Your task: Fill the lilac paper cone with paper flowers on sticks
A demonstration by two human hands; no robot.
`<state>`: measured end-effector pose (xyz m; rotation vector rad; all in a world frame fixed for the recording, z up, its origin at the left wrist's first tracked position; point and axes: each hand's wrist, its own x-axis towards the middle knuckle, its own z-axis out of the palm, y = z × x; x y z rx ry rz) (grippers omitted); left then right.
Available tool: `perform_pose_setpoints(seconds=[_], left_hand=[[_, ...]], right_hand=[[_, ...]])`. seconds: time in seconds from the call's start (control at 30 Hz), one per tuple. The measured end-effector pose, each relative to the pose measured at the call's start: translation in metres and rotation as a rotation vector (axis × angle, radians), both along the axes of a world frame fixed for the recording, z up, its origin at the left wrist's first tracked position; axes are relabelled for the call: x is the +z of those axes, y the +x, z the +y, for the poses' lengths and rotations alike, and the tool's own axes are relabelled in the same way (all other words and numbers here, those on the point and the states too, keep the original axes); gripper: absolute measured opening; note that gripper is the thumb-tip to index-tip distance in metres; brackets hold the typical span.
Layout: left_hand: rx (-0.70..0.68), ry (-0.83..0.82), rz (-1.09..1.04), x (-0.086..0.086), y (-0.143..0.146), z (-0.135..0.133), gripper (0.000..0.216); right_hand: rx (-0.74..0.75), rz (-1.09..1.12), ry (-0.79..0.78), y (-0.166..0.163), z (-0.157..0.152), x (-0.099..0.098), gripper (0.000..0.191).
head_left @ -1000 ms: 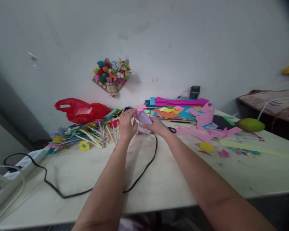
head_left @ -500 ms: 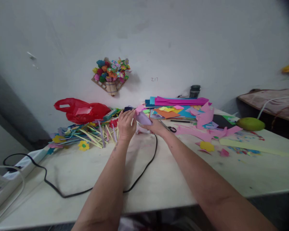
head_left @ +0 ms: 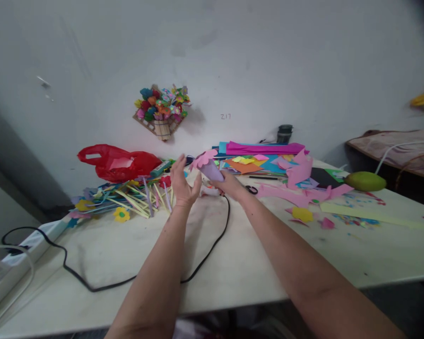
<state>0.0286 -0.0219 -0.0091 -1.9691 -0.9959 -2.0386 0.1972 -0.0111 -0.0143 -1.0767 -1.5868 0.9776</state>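
My right hand (head_left: 230,184) grips a lilac paper cone (head_left: 212,170) by its lower end. At the cone's upper left is a pink scalloped rim (head_left: 205,159). My left hand (head_left: 184,183) stands apart from it on the left, fingers spread and thumb out, holding nothing. Under the hands lies a white device (head_left: 209,189), partly hidden, with a black cord (head_left: 223,230) running from it across the table. Scissors with a black handle (head_left: 251,189) lie beside my right wrist, which covers part of them.
A red plastic bag (head_left: 127,162), paper flowers on strips (head_left: 141,195) and a power strip (head_left: 45,235) are on the left. Coloured sheets (head_left: 265,149), pink scraps (head_left: 300,176) and a green mango (head_left: 365,181) lie on the right. A flower bouquet (head_left: 162,106) hangs on the wall.
My left hand has let go of the pink rim and opened, moving slightly left. The pink rim shows more fully now. My right hand keeps its hold on the cone.
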Motion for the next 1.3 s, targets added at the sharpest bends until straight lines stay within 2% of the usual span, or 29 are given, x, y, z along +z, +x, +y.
perform_pose_setpoints(seconds=[0.1,0.17,0.23,0.33,0.5,0.63,0.73,0.8,1.07,1.3], left_hand=[[-0.003,-0.078,-0.4,-0.004,0.005,0.008,0.064],[-0.116,-0.248,-0.583,-0.007,0.007,0.015,0.061],[-0.315,-0.42,-0.598,-0.01,0.009,0.02,0.059],[-0.546,-0.539,-0.514,-0.009,0.012,0.018,0.059],[-0.676,-0.682,-0.482,-0.001,0.016,0.004,0.049],[-0.626,-0.569,-0.523,0.009,0.008,0.002,0.045],[-0.449,-0.491,-0.474,0.012,-0.001,0.005,0.048],[-0.345,-0.482,-0.425,0.012,-0.005,0.007,0.051],[-0.286,-0.484,-0.334,0.009,-0.003,0.005,0.047],[-0.294,-0.478,-0.254,0.0,-0.006,0.014,0.047]], right_hand=[[0.065,0.163,-0.002,-0.001,0.001,0.0,0.035],[0.116,0.255,-0.003,-0.004,0.0,0.0,0.035],[0.166,0.324,-0.014,-0.011,-0.001,-0.002,0.037],[0.247,0.386,-0.059,-0.026,-0.004,-0.006,0.038],[0.332,0.292,-0.08,-0.045,-0.01,-0.014,0.03],[0.312,0.283,-0.001,-0.041,-0.011,-0.01,0.036],[0.161,0.36,-0.04,-0.032,-0.01,-0.003,0.037],[0.116,0.429,-0.084,-0.027,-0.01,0.001,0.034],[0.38,0.718,-0.207,-0.027,-0.014,0.009,0.028],[0.445,0.895,-0.273,-0.028,-0.013,0.007,0.02]])
